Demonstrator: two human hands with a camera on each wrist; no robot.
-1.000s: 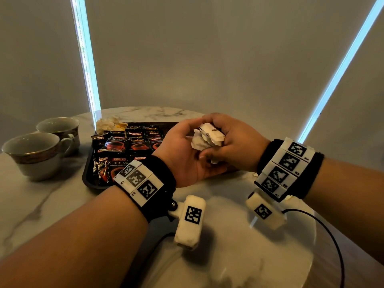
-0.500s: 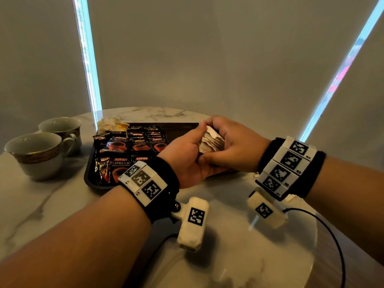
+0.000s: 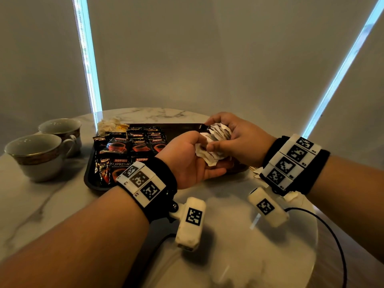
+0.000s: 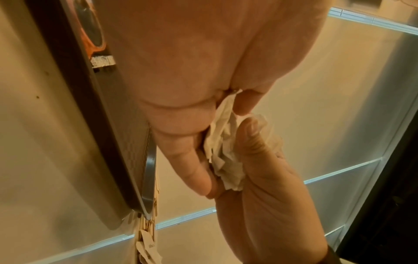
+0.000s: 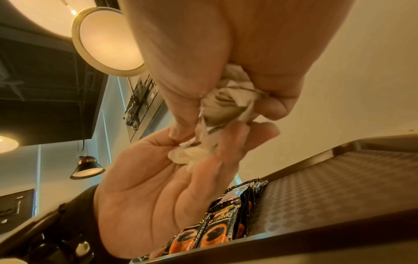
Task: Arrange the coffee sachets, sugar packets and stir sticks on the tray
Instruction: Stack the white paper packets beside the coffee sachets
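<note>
A bunch of white sugar packets [image 3: 214, 146] is held between both hands above the bare right half of the black tray [image 3: 91, 181]. My left hand [image 3: 193, 161] lies palm up beneath the bunch, thumb and fingers pinching the lower packets [image 4: 226, 151]. My right hand [image 3: 234, 138] curls round the upper packets [image 5: 226, 107] from above. Black and red coffee sachets [image 3: 124, 148] lie in rows on the tray's left half. More crumpled sugar packets [image 3: 110, 125] sit at the tray's far left corner. Wooden stir sticks [image 4: 148, 226] lie on the table by the tray's near right corner.
Two gold-rimmed cups [image 3: 37, 156] [image 3: 62, 129] stand left of the tray on the round marble table [image 3: 239, 235]. The table's edge curves close on the right. A black cable [image 3: 332, 231] runs from the right wrist camera.
The hands were pressed together on the bunch; now the right hand has lifted up and right, and the packets spread out between the two hands.
</note>
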